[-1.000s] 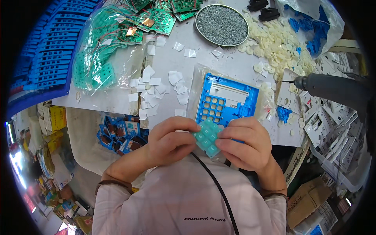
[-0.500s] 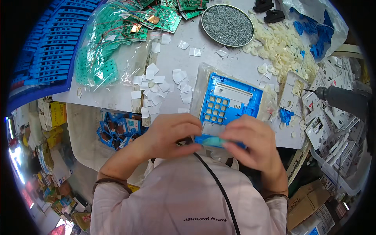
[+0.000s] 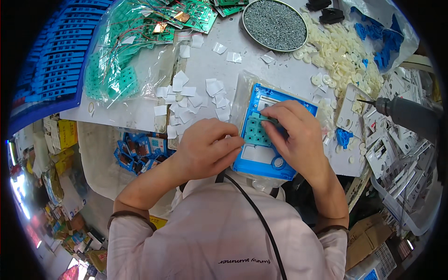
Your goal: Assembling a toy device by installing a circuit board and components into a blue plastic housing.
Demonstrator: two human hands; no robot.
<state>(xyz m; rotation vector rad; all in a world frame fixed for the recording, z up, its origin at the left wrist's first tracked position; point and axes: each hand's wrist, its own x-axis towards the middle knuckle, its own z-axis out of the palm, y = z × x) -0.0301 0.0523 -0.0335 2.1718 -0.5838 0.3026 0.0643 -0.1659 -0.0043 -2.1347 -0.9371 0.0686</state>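
A blue plastic casing (image 3: 241, 164) with square key openings lies on a clear plastic bag in front of me. Over those openings sits a green rubber keypad (image 3: 255, 133). My right hand (image 3: 301, 135) pinches the keypad's upper right part between thumb and fingers, hiding that corner and some of the casing. At the casing's left edge, my left hand (image 3: 210, 147) is closed, its fingertips against the rim.
Loose white paper squares (image 3: 186, 105) lie left of the casing. Beyond are a dish of screws (image 3: 275, 25), green circuit boards (image 3: 198, 16) and bagged green keypads (image 3: 112, 84). Cream discs (image 3: 345, 56) and an electric screwdriver (image 3: 406, 112) are at right; finished-looking blue units (image 3: 140, 151) fill a bin.
My right hand has moved up over the casing and brought the green keypad from its near edge onto the key openings. My left hand stays at the left edge.
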